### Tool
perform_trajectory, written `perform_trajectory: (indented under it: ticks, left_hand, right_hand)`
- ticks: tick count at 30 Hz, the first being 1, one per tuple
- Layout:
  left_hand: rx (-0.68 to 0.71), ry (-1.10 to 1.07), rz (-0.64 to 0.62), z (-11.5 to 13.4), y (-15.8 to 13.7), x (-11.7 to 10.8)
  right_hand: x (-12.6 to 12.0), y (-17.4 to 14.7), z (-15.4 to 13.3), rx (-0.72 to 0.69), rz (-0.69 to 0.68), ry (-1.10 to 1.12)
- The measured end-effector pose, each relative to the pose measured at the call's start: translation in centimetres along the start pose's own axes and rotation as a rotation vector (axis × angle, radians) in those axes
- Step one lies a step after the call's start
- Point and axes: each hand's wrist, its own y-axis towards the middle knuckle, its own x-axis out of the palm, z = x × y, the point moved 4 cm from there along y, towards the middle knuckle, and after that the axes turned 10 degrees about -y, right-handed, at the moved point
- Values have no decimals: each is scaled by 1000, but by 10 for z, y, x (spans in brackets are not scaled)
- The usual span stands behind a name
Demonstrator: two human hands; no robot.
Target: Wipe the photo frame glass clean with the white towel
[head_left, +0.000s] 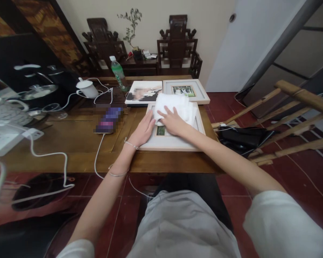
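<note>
While pressed, cloth (177,105) under right grip (173,123).

Three picture frames are lying on the table (78,143): one white frame (172,141) near its front edge, and a second white frame (201,94) and a frameless-looking print (144,92) sitting side by side behind it. One white cloth (174,107), one phone (109,121), one white cup (87,88) and one green bottle (118,73) are also resting there. Two carved dark chairs (177,43) are standing beyond the far edge.
</note>
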Motion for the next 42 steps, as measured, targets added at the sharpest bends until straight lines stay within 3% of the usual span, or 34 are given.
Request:
perform_trajectory:
  ticks: [5,10,20,24,31,34,37,42]
  left_hand:
    - [-31,-29,-7,4,-1,0]
    - [-60,-40,-16,5,-1,-1]
    - [7,96,-27,-13,0,3]
    - [7,136,-46,-21,0,5]
    - [36,91,-22,-24,0,7]
    - [27,93,-15,-25,1,7]
    - [19,106,-24,-24,1,8]
    - [51,108,-2,-17,2,7]
  right_hand:
    - [-22,-33,-40,-175,-19,48]
    - [-30,-40,-50,-141,-42,51]
    - [3,32,2,143,83,-38]
    - [10,38,26,212,74,-79]
    - [20,-15,81,290,15,-162]
    - [18,-45,93,314,-43,-203]
    - [11,-75,80,253,-104,-208]
    - [-6,-133,28,96,-148,-202]
